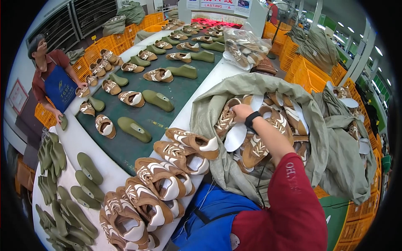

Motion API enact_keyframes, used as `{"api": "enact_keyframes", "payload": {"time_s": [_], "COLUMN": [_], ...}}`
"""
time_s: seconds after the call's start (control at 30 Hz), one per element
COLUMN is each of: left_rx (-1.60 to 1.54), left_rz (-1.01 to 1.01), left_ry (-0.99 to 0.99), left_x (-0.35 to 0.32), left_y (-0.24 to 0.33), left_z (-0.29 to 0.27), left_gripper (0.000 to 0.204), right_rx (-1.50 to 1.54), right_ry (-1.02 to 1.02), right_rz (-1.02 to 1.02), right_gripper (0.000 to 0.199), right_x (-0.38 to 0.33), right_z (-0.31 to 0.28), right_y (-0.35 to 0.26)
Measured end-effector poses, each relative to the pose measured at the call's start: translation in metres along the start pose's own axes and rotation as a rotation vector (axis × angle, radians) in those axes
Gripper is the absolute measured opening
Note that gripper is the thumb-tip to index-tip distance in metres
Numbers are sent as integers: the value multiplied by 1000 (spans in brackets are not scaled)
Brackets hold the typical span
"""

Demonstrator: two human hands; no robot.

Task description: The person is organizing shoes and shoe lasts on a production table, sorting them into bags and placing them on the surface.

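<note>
My right hand (243, 112), with a dark band on the wrist, reaches into a wide grey-green cloth sack (322, 163). Its fingers are closed on the edge of a brown sneaker (226, 119) with white stripes and laces. More brown and white sneakers (256, 151) fill the sack, with white insole-shaped pieces (235, 137) among them. My left hand is not in view. Beside the sack, a row of brown sneakers (161, 178) stands along the near white table edge, several of them stacked.
Sneakers and green shoe lasts (134, 129) lie in rows on a dark green conveyor belt (167, 119). Loose lasts (90, 167) cover the white surface at left. A co-worker in a blue apron (63, 90) stands across the belt, a hand on a last. Orange crates (307, 75) line the right.
</note>
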State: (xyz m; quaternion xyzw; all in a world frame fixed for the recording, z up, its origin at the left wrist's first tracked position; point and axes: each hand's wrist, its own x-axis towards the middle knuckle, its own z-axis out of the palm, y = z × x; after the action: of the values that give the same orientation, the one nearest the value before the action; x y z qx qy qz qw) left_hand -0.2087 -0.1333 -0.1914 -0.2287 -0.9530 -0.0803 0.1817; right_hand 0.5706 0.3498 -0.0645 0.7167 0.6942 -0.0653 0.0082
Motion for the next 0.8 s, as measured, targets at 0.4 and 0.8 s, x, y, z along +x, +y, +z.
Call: {"api": "enact_keyframes", "payload": {"time_s": [0.4,0.8], "left_rx": [32,15], "left_rz": [-52,63], "left_ry": [-130,23], "left_x": [2,4], "left_y": [16,11], "left_z": [-14,4], "left_gripper": [53,52], "right_rx": [448,433], "right_ry": [387,189], "right_rz": [66,-535], "right_gripper": [31,53], "right_x": [-102,-140], "right_z": [-149,-29], "right_y": [-47,-225]}}
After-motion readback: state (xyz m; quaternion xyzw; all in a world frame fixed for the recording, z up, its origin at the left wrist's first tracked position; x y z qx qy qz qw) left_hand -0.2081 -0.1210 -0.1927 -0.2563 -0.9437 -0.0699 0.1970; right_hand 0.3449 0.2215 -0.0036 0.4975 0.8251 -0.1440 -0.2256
